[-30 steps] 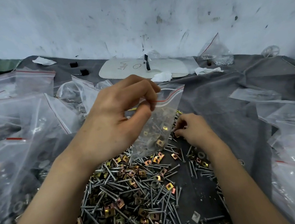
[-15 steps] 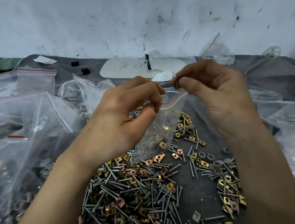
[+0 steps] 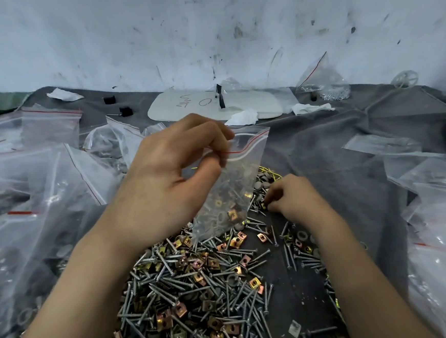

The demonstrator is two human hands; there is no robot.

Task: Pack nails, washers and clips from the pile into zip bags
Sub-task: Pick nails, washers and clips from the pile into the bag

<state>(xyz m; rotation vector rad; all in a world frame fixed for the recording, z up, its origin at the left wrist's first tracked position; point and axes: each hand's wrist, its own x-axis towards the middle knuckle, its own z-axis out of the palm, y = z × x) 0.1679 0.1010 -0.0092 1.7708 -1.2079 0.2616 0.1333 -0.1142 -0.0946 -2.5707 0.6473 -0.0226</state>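
Down from the zip bag (image 3: 234,189), the right hand (image 3: 290,195) now curls among grey washers (image 3: 263,181) at the far edge of the pile (image 3: 199,290); whether it holds one, I cannot tell; left hand (image 3: 169,173) pinches the part-filled bag by its mouth; picking step, I'd say; next, lift a piece in.

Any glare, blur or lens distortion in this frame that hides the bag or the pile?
Head view: light is soft and even, no hard shadows; the bag in the left hand and the pile read sharp; spare bags at the left edge smear and catch glare; the wide lens stretches the frame corners.
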